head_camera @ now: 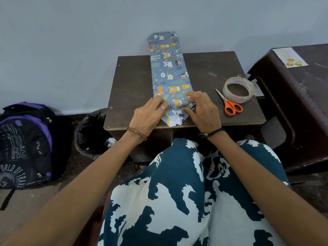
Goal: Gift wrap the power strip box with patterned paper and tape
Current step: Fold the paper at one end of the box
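Hiding the box entirely, patterned paper (169, 75) has its near flap pinched by left hand (148, 115) and right hand (202, 110).

One wrapped box (170, 75), one tape roll (238, 89), one scissors (229, 103) — one backpack (24, 144), one bin (90, 134), two hands (150, 114).

Matt patterned paper (169, 75) lies on a scuffed dark wooden table (131, 82) beside glossy clear tape (238, 89) and orange plastic-handled scissors (229, 104).
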`<state>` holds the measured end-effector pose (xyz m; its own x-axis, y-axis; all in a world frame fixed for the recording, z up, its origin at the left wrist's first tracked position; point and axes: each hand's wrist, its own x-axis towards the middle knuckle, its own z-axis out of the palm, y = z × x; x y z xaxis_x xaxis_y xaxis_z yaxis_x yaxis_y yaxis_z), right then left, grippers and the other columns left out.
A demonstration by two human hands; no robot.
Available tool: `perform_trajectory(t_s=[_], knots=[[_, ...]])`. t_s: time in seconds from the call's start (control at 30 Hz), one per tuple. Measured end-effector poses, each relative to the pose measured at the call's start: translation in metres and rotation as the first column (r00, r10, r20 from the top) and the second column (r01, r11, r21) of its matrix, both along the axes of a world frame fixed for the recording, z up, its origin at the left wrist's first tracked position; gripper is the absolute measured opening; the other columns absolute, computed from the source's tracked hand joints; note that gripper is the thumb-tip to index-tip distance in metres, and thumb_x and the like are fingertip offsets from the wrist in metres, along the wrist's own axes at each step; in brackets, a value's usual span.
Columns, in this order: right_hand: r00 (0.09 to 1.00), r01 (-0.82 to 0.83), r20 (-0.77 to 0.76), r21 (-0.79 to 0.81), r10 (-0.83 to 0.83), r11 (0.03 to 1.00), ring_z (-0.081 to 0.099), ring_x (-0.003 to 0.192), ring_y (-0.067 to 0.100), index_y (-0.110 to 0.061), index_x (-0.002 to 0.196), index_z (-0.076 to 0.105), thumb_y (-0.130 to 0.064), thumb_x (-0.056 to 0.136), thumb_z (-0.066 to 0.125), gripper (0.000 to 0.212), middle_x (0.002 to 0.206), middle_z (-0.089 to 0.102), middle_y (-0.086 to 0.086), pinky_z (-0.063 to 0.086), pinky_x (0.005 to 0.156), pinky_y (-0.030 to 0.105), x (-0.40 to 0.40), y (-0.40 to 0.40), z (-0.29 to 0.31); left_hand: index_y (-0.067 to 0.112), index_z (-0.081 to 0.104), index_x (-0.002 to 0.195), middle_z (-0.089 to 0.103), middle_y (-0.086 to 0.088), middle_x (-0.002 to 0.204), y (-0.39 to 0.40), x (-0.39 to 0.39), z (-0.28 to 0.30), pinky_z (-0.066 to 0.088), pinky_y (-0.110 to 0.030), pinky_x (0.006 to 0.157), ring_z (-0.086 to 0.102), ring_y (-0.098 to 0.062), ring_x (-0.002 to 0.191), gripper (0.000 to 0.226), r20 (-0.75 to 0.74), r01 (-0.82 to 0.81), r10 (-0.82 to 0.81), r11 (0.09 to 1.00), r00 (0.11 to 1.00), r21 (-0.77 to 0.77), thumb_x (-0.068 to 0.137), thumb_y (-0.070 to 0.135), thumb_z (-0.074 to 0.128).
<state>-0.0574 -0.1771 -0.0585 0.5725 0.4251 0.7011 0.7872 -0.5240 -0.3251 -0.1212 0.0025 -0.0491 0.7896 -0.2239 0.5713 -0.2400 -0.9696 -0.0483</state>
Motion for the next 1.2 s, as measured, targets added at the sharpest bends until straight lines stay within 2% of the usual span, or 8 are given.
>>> perform_trajectory(t_s=[0.13,0.27,0.33,0.4,0.53,0.83,1.13,1.2], knots=[[0.99,-0.006,-0.139,0.048,0.012,0.999,0.064,0.086,0.027,-0.007,0.114,0.049,-0.012,0.068,0.08,0.056,0.092,0.065,0.009,0.055,0.067,0.036,0.003,-0.004,0.002,0.016,0.039,0.091,0.059,-0.006,0.079,-0.001,0.001,0.005,0.04,-0.028,0.031,0.059,-0.019,0.065,0.026,-0.017,-0.016,0.015,0.999,1.0,-0.04,0.085,0.021,0.064],[0.929,-0.122,-0.339,0.092,0.146,0.988,0.06,0.106,0.019,-0.002,0.119,0.046,-0.005,0.076,0.068,0.049,0.108,0.059,-0.005,0.051,0.09,0.041,0.006,-0.019,0.002,0.014,0.059,0.108,0.06,-0.006,0.096,0.0,-0.001,0.01,0.044,-0.028,0.036,0.061,-0.02,0.079,0.023,-0.125,-0.041,0.03,0.995,0.992,-0.086,0.087,0.024,0.062],[0.914,-0.149,-0.367,0.098,0.175,0.984,0.059,0.11,0.019,-0.001,0.119,0.047,0.006,0.076,0.058,0.045,0.111,0.055,-0.008,0.049,0.095,0.043,0.006,-0.02,0.001,0.018,0.058,0.12,0.059,-0.002,0.109,0.002,0.0,0.011,0.046,-0.029,0.039,0.059,-0.017,0.088,0.032,-0.174,-0.057,0.042,0.995,0.984,-0.084,0.091,0.031,0.054],[0.93,-0.131,-0.334,0.093,0.155,0.987,0.059,0.109,0.022,0.0,0.115,0.051,0.012,0.077,0.056,0.04,0.111,0.058,-0.003,0.049,0.094,0.043,0.006,-0.019,0.0,0.025,0.056,0.125,0.056,0.004,0.121,0.002,0.001,0.014,0.042,-0.024,0.041,0.056,-0.014,0.093,0.036,-0.207,-0.068,0.05,0.995,0.977,-0.078,0.094,0.04,0.045],[0.966,-0.095,-0.234,0.064,0.108,0.993,0.062,0.099,0.024,0.001,0.105,0.058,0.008,0.078,0.061,0.029,0.105,0.064,0.01,0.053,0.085,0.04,0.007,-0.015,0.0,0.031,0.059,0.123,0.057,0.012,0.126,-0.003,0.005,0.024,0.015,-0.016,0.044,0.051,-0.014,0.09,0.036,-0.255,-0.077,0.067,0.997,0.965,-0.028,0.095,0.043,0.038],[0.997,-0.066,-0.052,-0.03,0.064,0.997,0.063,0.076,0.028,0.0,0.084,0.065,0.005,0.081,0.058,0.009,0.084,0.063,0.014,0.053,0.057,0.037,0.005,-0.014,0.003,0.035,0.041,0.137,0.044,0.018,0.139,0.0,0.007,0.03,0.016,-0.017,0.046,0.042,-0.013,0.101,0.046,-0.409,-0.092,0.101,0.995,0.907,0.041,0.092,0.025,0.041],[0.985,-0.159,-0.072,-0.055,0.155,0.986,0.067,0.092,0.028,0.002,0.083,0.069,-0.003,0.082,0.066,0.006,0.099,0.068,0.015,0.057,0.069,0.042,0.007,-0.023,0.007,0.03,0.046,0.136,0.048,0.013,0.138,0.01,0.004,0.026,0.022,-0.015,0.048,0.048,-0.018,0.099,0.057,-0.399,-0.015,0.011,1.0,0.917,-0.005,0.08,0.018,0.048],[0.986,-0.16,-0.06,-0.064,0.156,0.985,0.067,0.094,0.027,0.001,0.085,0.07,-0.001,0.083,0.065,0.006,0.1,0.068,0.014,0.057,0.072,0.042,0.006,-0.023,0.007,0.029,0.046,0.135,0.048,0.011,0.138,0.012,0.004,0.025,0.028,-0.017,0.051,0.049,-0.019,0.099,0.059,-0.389,0.017,-0.023,1.0,0.921,-0.019,0.078,0.015,0.049]])
